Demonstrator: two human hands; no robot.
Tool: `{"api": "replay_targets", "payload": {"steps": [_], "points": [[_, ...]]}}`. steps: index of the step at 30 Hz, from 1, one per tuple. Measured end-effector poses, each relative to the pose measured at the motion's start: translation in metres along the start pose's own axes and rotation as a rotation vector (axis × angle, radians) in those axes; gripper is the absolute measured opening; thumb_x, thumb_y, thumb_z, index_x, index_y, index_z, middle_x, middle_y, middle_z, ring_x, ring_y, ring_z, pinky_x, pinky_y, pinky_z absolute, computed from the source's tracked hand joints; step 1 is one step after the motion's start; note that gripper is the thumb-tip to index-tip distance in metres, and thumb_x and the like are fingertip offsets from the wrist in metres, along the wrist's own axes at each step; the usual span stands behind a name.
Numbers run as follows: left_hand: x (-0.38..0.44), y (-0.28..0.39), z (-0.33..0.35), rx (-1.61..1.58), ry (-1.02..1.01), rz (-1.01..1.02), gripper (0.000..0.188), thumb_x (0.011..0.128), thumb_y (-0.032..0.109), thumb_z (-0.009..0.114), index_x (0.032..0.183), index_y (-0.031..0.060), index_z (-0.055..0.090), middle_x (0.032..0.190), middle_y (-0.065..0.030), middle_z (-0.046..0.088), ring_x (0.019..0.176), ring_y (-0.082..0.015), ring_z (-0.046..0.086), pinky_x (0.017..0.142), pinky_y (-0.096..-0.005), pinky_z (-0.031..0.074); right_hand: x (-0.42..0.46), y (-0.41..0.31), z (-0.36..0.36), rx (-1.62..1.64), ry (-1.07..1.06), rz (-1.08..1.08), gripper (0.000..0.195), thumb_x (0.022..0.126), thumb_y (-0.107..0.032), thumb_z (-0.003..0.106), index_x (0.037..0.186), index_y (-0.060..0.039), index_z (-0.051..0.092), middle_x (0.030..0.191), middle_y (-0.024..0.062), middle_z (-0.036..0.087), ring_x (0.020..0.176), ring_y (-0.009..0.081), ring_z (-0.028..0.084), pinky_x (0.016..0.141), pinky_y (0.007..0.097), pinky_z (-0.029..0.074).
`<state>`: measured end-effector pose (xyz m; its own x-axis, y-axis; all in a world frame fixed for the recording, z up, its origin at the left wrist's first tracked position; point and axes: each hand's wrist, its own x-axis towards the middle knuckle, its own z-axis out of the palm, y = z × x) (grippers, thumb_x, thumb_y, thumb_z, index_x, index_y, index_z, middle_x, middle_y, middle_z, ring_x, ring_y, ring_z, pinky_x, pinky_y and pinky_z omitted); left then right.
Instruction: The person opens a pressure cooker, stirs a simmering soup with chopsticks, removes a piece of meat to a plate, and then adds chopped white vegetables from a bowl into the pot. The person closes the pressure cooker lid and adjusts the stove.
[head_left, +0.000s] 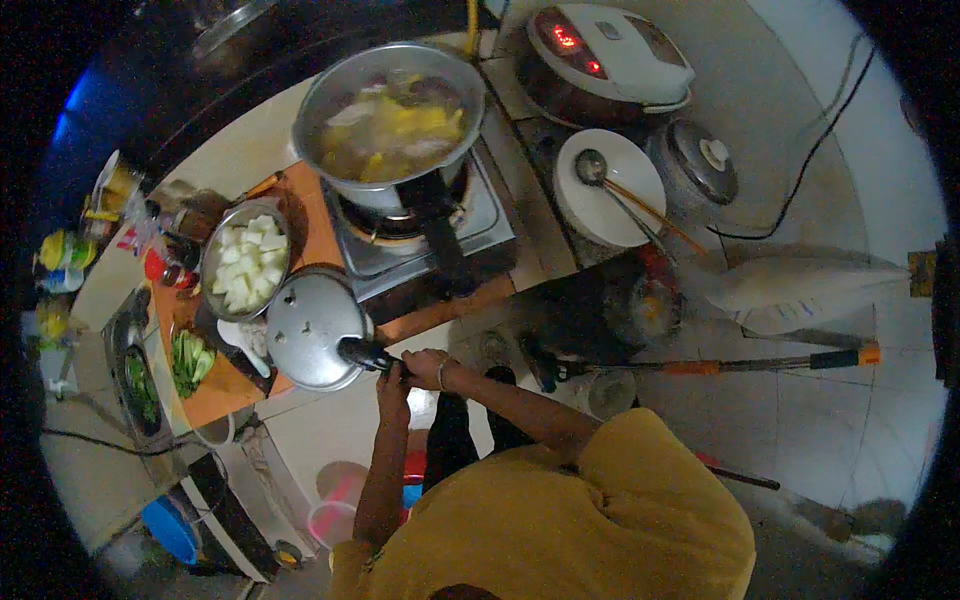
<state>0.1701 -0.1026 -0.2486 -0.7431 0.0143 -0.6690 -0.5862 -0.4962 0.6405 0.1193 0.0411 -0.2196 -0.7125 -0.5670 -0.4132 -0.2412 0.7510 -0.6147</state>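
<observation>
Both my hands are at the black handle of a metal pressure cooker lid (311, 330), beside the orange counter's front edge. My left hand (392, 386) is at the handle's end, and my right hand (426, 369) meets it from the right; the fingers overlap, so their exact grip is partly hidden. Up and to the right, an open pressure cooker pot (390, 124) with yellow and pale pieces in liquid stands on a gas stove (480, 217). A metal bowl of white cut cubes (249, 262) touches the lid's upper left side. A white spoon (244, 349) lies left of the lid.
Chopped greens (192, 364) lie on the orange surface (214, 401), near several bottles and jars. At the upper right are a rice cooker (611, 64), a white bowl (609, 202) holding a ladle and chopsticks, and a lidded pot (701, 161). A long-handled tool (757, 365) extends over the floor at right.
</observation>
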Motion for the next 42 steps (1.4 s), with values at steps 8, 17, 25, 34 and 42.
{"api": "replay_targets", "payload": {"steps": [8, 17, 25, 34, 42], "points": [[-0.011, 0.004, 0.029, -0.113, 0.106, -0.109, 0.031, 0.087, 0.031, 0.059, 0.109, 0.0102, 0.051, 0.100, -0.0091, 0.059, 0.097, -0.0227, 0.057, 0.084, -0.0450, 0.046, -0.162, 0.043, -0.086, 0.545, 0.604, 0.105, 0.026, 0.084, -0.020, 0.060, 0.102, -0.0018, 0.055, 0.079, 0.0108, 0.061, 0.067, 0.0220, 0.059, 0.061, 0.0344, 0.049], [-0.041, -0.005, 0.014, -0.060, 0.131, -0.141, 0.040, 0.085, 0.033, 0.063, 0.111, 0.0055, 0.049, 0.104, -0.0116, 0.058, 0.097, -0.0255, 0.056, 0.079, -0.0361, 0.048, -0.294, 0.142, -0.186, 0.920, 1.274, 0.401, 0.033, 0.082, -0.017, 0.064, 0.110, -0.0049, 0.050, 0.082, 0.0056, 0.060, 0.066, 0.0124, 0.055, 0.059, 0.0269, 0.047], [-0.089, -0.017, 0.029, 0.087, 0.042, -0.163, 0.039, 0.086, 0.028, 0.059, 0.115, 0.0039, 0.050, 0.107, -0.0145, 0.058, 0.093, -0.0267, 0.061, 0.079, -0.0336, 0.050, -0.291, 0.185, -0.237, 0.995, 1.367, 0.391, 0.044, 0.081, -0.006, 0.056, 0.123, -0.0036, 0.046, 0.090, 0.0046, 0.060, 0.070, 0.0130, 0.056, 0.061, 0.0264, 0.048], [-0.095, -0.009, 0.113, 0.201, -0.069, -0.112, 0.030, 0.088, 0.022, 0.056, 0.109, 0.0027, 0.051, 0.097, -0.0096, 0.060, 0.085, -0.0188, 0.060, 0.076, -0.0291, 0.048, -0.287, 0.206, -0.284, 1.022, 1.269, 0.138, 0.033, 0.077, 0.003, 0.052, 0.109, -0.0018, 0.058, 0.092, 0.0061, 0.059, 0.076, 0.0132, 0.056, 0.063, 0.0261, 0.046], [-0.080, -0.023, 0.137, 0.164, -0.141, -0.093, 0.029, 0.087, 0.021, 0.057, 0.109, 0.0029, 0.051, 0.099, -0.0083, 0.057, 0.087, -0.0172, 0.058, 0.078, -0.0291, 0.048, -0.305, 0.234, -0.320, 0.270, 1.247, -0.129, 0.021, 0.087, -0.014, 0.054, 0.101, -0.0010, 0.062, 0.097, 0.0058, 0.058, 0.076, 0.0125, 0.055, 0.067, 0.0263, 0.045]]}}
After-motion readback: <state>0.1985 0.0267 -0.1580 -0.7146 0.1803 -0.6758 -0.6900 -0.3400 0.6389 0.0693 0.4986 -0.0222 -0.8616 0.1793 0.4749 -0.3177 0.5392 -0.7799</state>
